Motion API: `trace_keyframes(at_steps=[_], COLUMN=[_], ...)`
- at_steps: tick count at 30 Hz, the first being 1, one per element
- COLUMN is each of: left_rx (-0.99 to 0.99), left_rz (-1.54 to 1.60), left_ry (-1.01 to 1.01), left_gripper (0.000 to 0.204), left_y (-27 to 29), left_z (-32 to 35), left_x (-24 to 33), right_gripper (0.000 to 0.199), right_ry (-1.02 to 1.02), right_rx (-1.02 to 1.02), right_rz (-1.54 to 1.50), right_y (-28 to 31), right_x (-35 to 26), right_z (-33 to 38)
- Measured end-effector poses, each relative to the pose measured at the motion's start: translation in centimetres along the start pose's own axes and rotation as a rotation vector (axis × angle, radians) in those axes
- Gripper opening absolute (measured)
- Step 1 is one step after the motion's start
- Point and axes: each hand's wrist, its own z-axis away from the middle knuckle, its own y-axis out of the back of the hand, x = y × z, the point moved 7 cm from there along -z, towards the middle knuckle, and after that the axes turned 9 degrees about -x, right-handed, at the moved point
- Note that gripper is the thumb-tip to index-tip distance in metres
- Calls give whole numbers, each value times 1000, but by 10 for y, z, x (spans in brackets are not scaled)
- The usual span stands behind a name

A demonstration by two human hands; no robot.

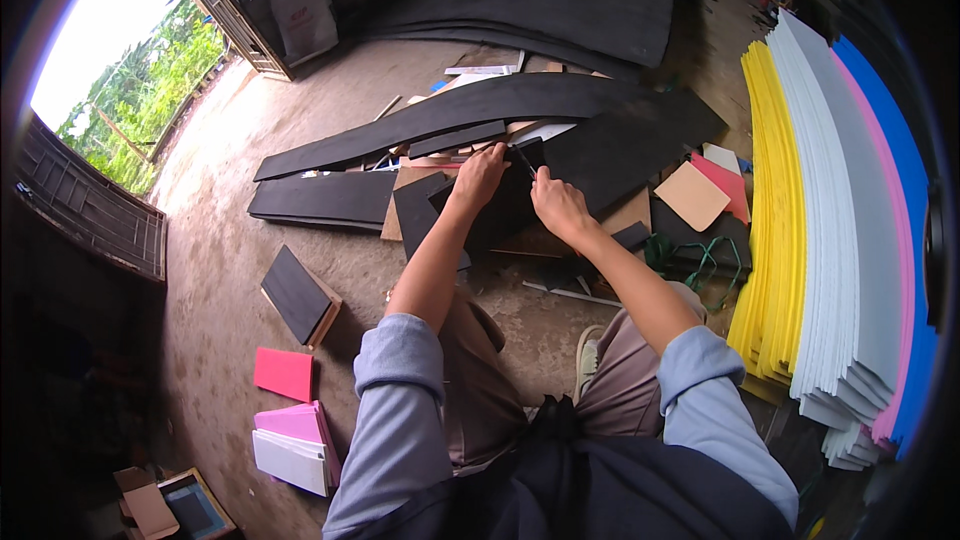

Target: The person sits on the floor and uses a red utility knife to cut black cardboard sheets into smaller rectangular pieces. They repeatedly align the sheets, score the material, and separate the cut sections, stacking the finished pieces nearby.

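Observation:
My left hand [480,176] is closed on the edge of a small black foam piece [532,151], held over the larger black sheets. Close by on the right, my right hand [562,206] is wrapped round a thin knife-like tool [524,161]. The tool's narrow end lies against the small piece; its exact kind is hard to make out. Under my hands spreads a wide black foam sheet [625,155]. A long curved black strip [430,112] crosses the pile just beyond them.
Pink, white and red foam blocks [284,373] and a black-topped block [297,292] lie on the floor at left. Tall stacks of yellow sheets [772,230] and white sheets [822,210] stand at right. A green cord [705,262] lies near tan and red pieces.

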Motion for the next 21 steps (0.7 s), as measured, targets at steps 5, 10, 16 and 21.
trace_keyframes(at_steps=[5, 10, 16, 21], left_rx=[-59, -81, -88, -132], left_rz=[12, 11, 23, 13], left_ry=[7, 26, 24, 29], left_gripper=[27, 26, 27, 31], left_y=[-4, -5, -8, -15], left_z=[0, 1, 0, 1], left_x=[-5, -3, -8, -12], right_gripper=[20, 18, 10, 10], right_ry=[11, -13, -46, -92], right_rx=[-13, -43, -58, -119], right_rz=[34, 28, 83, 89], right_y=[0, -2, -3, 2], right_x=[-8, -12, -18, -20], right_z=[-2, -1, -6, -14])
